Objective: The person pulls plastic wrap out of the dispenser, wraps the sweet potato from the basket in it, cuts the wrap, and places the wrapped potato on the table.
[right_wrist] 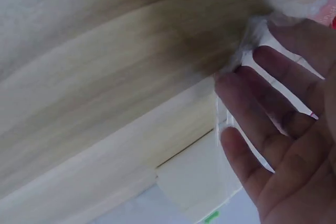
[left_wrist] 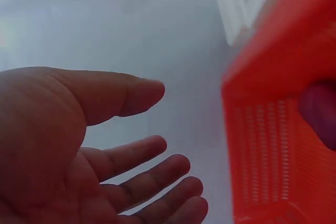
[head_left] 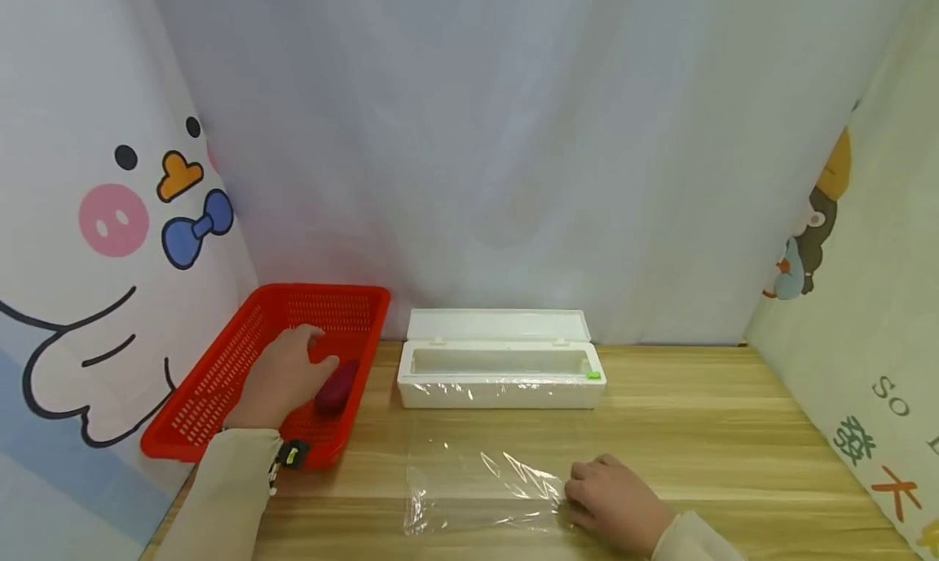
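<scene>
My left hand [head_left: 282,377] is over the red basket [head_left: 333,455], thumb and fingers spread apart with nothing between them. Just beside its thumb lies an oblong purple-red thing [head_left: 339,388], perhaps a sweet potato, against the basket's right side; part of it also shows in the left wrist view. At the front of the table my right hand [head_left: 619,504] pinches the near right corner of a sheet of clear plastic wrap [head_left: 477,488]. The film runs over the wooden table from a white wrap dispenser [head_left: 502,395], whose lid [head_left: 499,324] stands up at the back.
A green slide cutter [head_left: 593,375] sits at the right end of the dispenser's front edge. Behind the table [head_left: 704,414] hangs a pale curtain [head_left: 506,153]. Printed cloths with cartoon figures close off the left and right sides.
</scene>
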Demonstrator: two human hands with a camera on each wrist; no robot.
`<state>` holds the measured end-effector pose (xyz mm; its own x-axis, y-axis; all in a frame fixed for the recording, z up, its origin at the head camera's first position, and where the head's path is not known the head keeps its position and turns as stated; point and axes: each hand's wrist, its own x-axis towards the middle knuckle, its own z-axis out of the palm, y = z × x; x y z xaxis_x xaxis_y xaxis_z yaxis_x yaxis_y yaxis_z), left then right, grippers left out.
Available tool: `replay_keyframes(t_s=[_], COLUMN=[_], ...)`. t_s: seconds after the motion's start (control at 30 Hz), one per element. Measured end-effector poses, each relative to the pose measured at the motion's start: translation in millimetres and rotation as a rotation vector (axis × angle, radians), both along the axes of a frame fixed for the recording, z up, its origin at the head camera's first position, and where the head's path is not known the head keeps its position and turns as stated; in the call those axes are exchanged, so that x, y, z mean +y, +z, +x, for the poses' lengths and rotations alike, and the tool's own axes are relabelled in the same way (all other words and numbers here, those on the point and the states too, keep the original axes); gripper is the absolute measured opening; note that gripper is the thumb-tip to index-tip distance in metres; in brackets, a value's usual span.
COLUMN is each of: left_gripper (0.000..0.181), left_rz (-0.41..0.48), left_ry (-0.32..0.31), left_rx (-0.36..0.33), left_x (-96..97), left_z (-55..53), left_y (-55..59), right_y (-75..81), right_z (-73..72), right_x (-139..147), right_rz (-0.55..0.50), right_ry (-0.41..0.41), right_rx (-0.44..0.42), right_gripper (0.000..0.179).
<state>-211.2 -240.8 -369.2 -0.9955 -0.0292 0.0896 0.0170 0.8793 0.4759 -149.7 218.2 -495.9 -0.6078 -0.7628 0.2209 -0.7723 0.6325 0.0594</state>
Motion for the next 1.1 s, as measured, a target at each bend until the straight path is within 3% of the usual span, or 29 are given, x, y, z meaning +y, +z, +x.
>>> replay_keyframes(t_s=[0.17, 0.3, 0.6, 0.87, 1.1], left_gripper=[0.069, 0.069, 0.064, 0.061, 0.026], left_rz=[-0.016, -0.017, -0.022, -0.059, -0.009], left_ry=[-0.018, -0.032, -0.057, -0.074, -0.089], left_rx=[-0.174, -0.264, -0.31, -0.364, -0.416], left_x=[-18.0, -24.3, -24.8, -24.9, -21.8], left_z=[-18.4, -30.7, -58.8, -72.5, -79.4], left_y=[-20.4, -32.3, -32.4, -38.2, -57.3], right_y=[-0.3, 1.4, 10.5, 14.1, 10.5], right_z=[2.6, 4.3, 4.8, 11.0, 11.6], right_x=[-2.7, -8.4, -14.1, -17.6, -16.5], right_rz=[0.015, 0.057, 0.114, 0.136, 0.132], right_ry=[-0.049, -0.089, -0.095, -0.141, -0.15], right_rx=[-0.078, -0.106, -0.04, -0.051, -0.053], right_gripper=[0.027, 0.031, 0.034, 0.027, 0.025])
